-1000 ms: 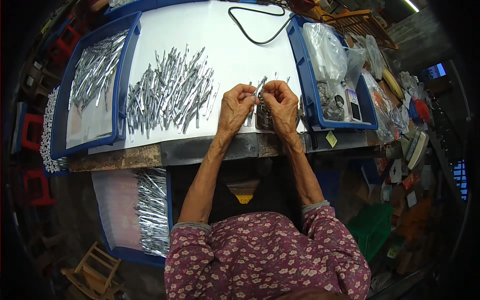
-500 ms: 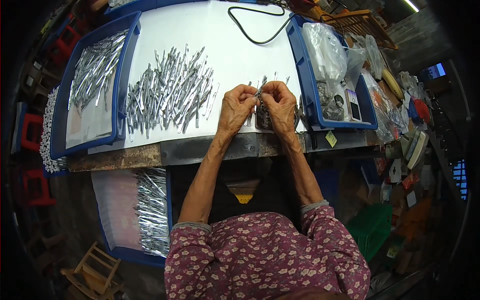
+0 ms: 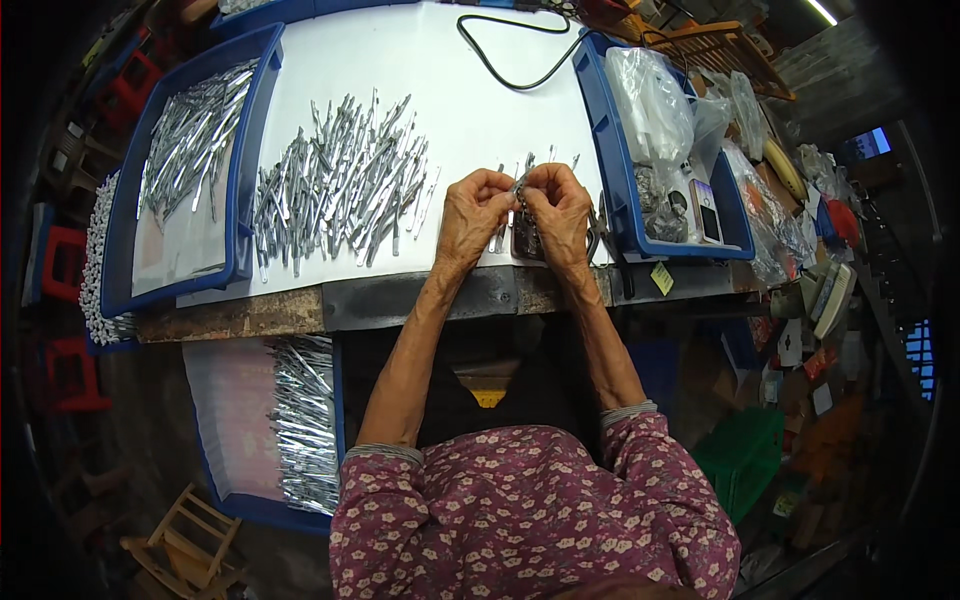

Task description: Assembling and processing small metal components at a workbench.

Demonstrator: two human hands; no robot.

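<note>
Both hands, left hand and right hand, pinch a small silvery metal piece together above the white bench; a loosened pinch could drop it among the loose metal rods.

Silver-grey metal pieces lie on a white table between blue trays — a black cable across it. The sleeves are maroon — patterned with small pale flowers.

bench: worn wooden workbench under white sheet | floor: dim, red plastic stools left | right: blue-lit window
</note>
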